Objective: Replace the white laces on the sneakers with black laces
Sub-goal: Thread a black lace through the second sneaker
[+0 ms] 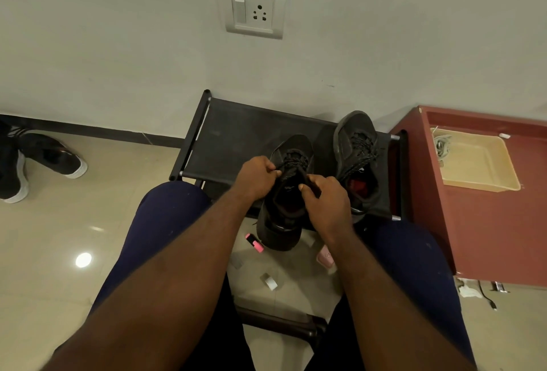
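Forearms (189, 252) reach sneaker (282, 211) over black rack (236, 134), beige tiles (74, 222).

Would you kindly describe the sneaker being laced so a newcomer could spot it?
Below the wall socket, a black rack holds two black sneakers. The near sneaker overhangs the front edge. Only it has the left hand and right hand pinching its black lace; the far sneaker, red inside, lies untouched.

Just one wide-angle head cam, aimed forward and steeply down, sitting pretty close over the shoe rack (236, 134) against the wall (118, 45).
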Demonstrator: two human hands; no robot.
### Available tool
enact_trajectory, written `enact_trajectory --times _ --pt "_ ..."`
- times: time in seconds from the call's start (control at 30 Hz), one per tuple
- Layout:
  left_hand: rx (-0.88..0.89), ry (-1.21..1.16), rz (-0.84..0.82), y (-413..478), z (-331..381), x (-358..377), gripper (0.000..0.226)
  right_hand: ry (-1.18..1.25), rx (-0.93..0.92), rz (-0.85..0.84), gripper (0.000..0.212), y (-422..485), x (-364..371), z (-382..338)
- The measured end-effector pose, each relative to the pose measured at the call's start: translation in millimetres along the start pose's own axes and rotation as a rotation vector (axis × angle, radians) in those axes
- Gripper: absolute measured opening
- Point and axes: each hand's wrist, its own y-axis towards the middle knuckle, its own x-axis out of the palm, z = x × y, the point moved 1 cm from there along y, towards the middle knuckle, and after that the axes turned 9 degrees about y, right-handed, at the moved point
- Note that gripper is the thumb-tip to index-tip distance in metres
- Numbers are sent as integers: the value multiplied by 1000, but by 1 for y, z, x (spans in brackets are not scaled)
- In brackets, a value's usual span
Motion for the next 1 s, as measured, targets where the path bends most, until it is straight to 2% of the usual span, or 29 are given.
enact_trajectory --times 0.07,0.13,0.23,0.37,0.43,0.53,0.6,0.67,0.7,0.8,0.87,1.0 --pt "-37 -53 -44 8 -5 4 25 -8 -15 4 33 0 1 1" --pt "-73 -177 -172 13 -7 5 32 -12 -26 2 31 0 1 0" --pt "-134 -287 -290 15 -7 1 26 -13 -45 -9 29 -1 -1 -1" --pt "-76 -189 -134 16 -6 -1 23 2 -47 -11 27 1 -1 -2" --pt "-60 -253 -72 13 -3 -3 24 9 -45 -4 27 4 -2 -2" --pt "-127 -706 -48 5 9 -22 13 12 -17 -38 26 7 -4 -5" --pt "-141 -1063 -109 -3 23 -39 15 25 -55 18 27 9 -11 -13" --pt "-69 -1366 -205 -14 40 -54 20 147 -131 97 29 11 -21 -36" --pt "-29 -1483 -248 -19 48 -60 20 230 -135 71 32 14 -25 -48" --pt "-2 -1692 -286 -28 65 -68 23 419 -36 -212 41 17 -23 -74" --pt "-41 -1770 -247 -28 63 -70 24 594 28 -293 48 14 -25 -80" --pt "-168 -1772 9 -16 33 -69 30 1176 216 -205 39 14 -48 -76"
